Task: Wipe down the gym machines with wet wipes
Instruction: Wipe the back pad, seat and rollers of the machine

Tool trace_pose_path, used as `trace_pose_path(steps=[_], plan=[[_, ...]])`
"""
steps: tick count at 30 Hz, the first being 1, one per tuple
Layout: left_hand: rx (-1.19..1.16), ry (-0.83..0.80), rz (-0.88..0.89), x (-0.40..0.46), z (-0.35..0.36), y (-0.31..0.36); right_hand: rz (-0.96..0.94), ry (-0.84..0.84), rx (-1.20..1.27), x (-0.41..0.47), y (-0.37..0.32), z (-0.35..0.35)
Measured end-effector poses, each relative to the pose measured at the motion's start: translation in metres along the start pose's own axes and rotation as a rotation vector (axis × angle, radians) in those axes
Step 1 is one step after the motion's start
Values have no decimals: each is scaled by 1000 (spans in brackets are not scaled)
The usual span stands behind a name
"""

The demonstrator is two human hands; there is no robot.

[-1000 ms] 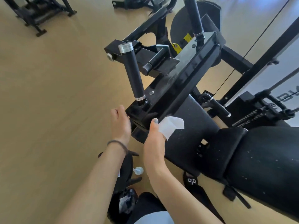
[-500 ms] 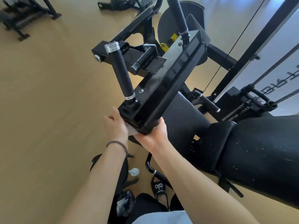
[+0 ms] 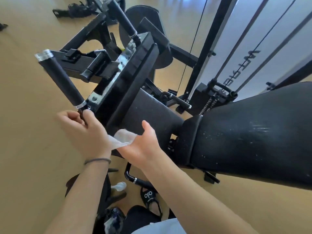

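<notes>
Wiping a black gym machine, near end of its pad arm; one view only, from the head camera.

Left hand (image 3: 84, 130): near left of centre, fingers curled at the base of the near handle (image 3: 62, 78), just under its silver ring. It seems to pinch the thin stem there; how firm the hold is cannot be told. A hair band (image 3: 97, 160) sits on that wrist.

Right hand (image 3: 143, 144): near centre, palm up, thumb raised, fingers gathered around a wet wipe (image 3: 120, 139). The two hands sit close together but on different things.

Wet wipe: white, crumpled, partly see-through, bridging the gap between the two hands, below the near end of the long chest pad (image 3: 133, 85). It looks just off the pad; contact cannot be told.

Machine parts: second handle (image 3: 123, 17) at the far end of the arm; large seat pad (image 3: 253, 130) on the right, speckled with droplets or flecks; cables and upright frame (image 3: 207, 48) at far right.

Floor (image 3: 25, 149): tan. A sandal (image 3: 149, 196) and a small clear bottle-like item (image 3: 119, 186), too blurred to name, lie near.

Risks, as judged:
- Wipe is loosely bunched; it could slip from the fingers and fall.
- Arm may pivot; a weak pinch at the stem could let it swing toward the fingers.
- Underside and near edge of the pad are easily missed.
</notes>
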State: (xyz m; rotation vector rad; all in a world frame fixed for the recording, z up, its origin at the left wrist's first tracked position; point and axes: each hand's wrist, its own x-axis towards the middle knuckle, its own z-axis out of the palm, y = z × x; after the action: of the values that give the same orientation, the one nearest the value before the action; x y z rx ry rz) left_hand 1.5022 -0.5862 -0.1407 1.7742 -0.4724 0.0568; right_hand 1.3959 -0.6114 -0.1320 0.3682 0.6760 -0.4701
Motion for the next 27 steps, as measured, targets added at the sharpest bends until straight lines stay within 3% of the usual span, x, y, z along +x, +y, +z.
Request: trace_pose_path(steps=[4, 7, 9, 12, 14, 17, 20, 22, 25, 26, 27], plan=[[-105, -115, 124, -53, 39, 43, -265, -23, -317, -69, -56, -35], [-164, -306, 119, -108, 72, 70, -523, -16, -523, -133, -113, -67], [-136, -476, 123, -152, 93, 89, -702, 18, -583, -180, -147, -81], [-162, -855, 110, -218, 113, 126, -895, 29, -578, -239, -185, -95], [-228, -1072, 102, -258, 121, 155, -997, 162, -664, -264, -205, -106], [-411, -1234, -90, -301, 133, 199, -1218, 161, -936, -305, -224, -125], [-519, -1237, -327, -328, 145, 226, -1458, 195, -1063, -342, -245, -136], [-524, -1215, -429, -340, 150, 230, -1511, 231, -1313, -354, -257, -146], [-503, -1181, -642, -352, 153, 228, -1169, 166, -1890, -331, -259, -167], [-431, -1113, -623, -354, 154, 223, -1137, 202, -2108, -319, -258, -177], [-316, -1026, -473, -354, 155, 216, -1147, 260, -2241, -311, -259, -185]])
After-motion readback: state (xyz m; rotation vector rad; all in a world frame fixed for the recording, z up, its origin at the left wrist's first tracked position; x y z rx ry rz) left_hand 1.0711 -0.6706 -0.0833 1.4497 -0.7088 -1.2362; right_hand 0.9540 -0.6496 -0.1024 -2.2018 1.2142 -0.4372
